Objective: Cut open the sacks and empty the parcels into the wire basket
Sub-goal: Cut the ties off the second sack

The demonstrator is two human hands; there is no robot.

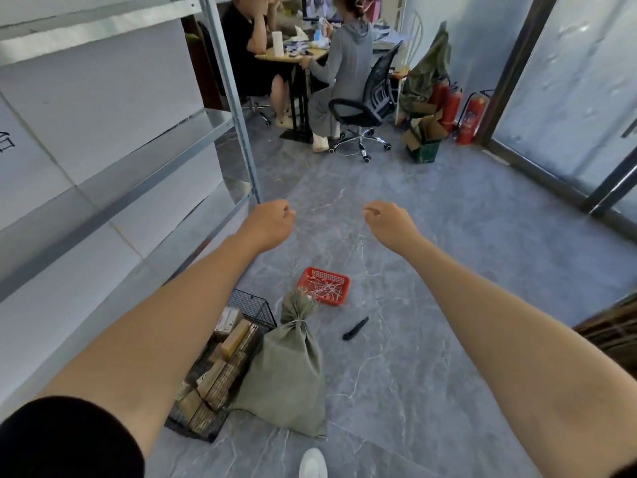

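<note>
left arm: bare forearm stretched forward and up from the lower left, black sleeve at the upper arm
right arm: stretched forward from the lower right, roughly mirroring the left
left grip: back of hand to camera, wrist level, fingers curled in, nothing held
right grip: same pose, fingers curled under, nothing held; well apart from the left, both high above the floor items
sack: grey-green woven, full, lying on the grey marble-look floor, neck tied off with string, uncut; touching the wire basket's right side
wire basket: black mesh, on the floor beside the metal shelving, left of the sack
parcels: brown and pale boxes piled in the basket
knife: black, on the floor just right of the sack's neck, blade state unclear
red tray: plastic, beyond the sack's neck, thin white strips inside
shoe: white toe at the bottom edge
background: two people seated at a desk, office chair, fire extinguishers
</note>
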